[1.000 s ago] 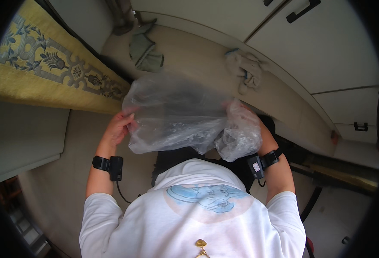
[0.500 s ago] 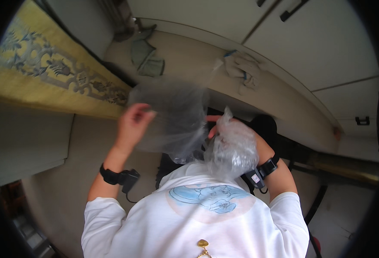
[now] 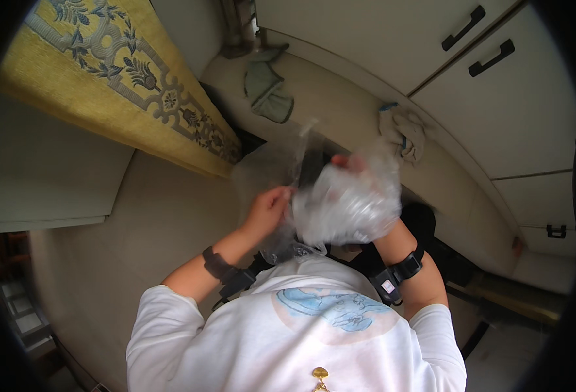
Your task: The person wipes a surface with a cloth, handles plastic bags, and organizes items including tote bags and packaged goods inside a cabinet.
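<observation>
My left hand [image 3: 269,212] is closed on a clear plastic bag [image 3: 258,166] in front of my body, its fingertips pinched at the loose film. My right hand [image 3: 350,166] is mostly behind a bunched, crumpled mass of clear plastic [image 3: 337,209], which it grips; reddish fingertips show through at the top. The loose sheet hangs between the two hands and is blurred by motion. Black strapped devices [image 3: 399,274] sit on both forearms.
A yellow cloth with grey embroidery [image 3: 144,91] drapes at upper left. A sage-green cloth [image 3: 268,91] and a pale grey cloth [image 3: 402,130] lie on a beige ledge [image 3: 333,91]. Pale cabinets with black handles [image 3: 490,55] stand at upper right.
My left hand has moved rightward toward my right hand, drawing the outspread sheet inward. The crumpled mass now sits higher than half a second ago. The view has turned somewhat.
</observation>
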A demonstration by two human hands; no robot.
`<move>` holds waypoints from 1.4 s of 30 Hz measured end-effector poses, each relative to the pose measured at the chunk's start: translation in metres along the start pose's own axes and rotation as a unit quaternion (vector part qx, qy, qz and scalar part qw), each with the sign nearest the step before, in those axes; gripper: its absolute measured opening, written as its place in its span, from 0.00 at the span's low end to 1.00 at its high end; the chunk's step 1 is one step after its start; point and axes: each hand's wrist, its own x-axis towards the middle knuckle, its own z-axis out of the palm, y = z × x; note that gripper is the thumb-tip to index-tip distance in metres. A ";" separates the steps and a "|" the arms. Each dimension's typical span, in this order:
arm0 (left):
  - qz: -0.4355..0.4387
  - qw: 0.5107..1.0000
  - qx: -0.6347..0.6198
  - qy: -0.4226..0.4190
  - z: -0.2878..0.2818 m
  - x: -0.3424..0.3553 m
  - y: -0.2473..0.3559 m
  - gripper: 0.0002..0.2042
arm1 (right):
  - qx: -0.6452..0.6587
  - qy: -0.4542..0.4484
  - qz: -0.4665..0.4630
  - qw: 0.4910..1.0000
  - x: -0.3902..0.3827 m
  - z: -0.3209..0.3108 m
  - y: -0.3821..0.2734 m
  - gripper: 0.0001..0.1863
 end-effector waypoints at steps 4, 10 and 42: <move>0.133 0.990 0.055 -0.001 -0.012 -0.026 0.030 0.20 | 0.102 0.033 -0.112 0.988 0.013 0.044 0.000 0.16; 0.117 0.963 -0.206 0.128 -0.018 -0.029 0.085 0.20 | -0.319 0.070 -0.250 0.912 0.073 0.035 0.072 0.16; -0.222 0.932 -0.026 0.286 -0.234 -0.138 0.024 0.12 | -0.589 0.006 -0.050 0.807 0.014 0.030 -0.006 0.14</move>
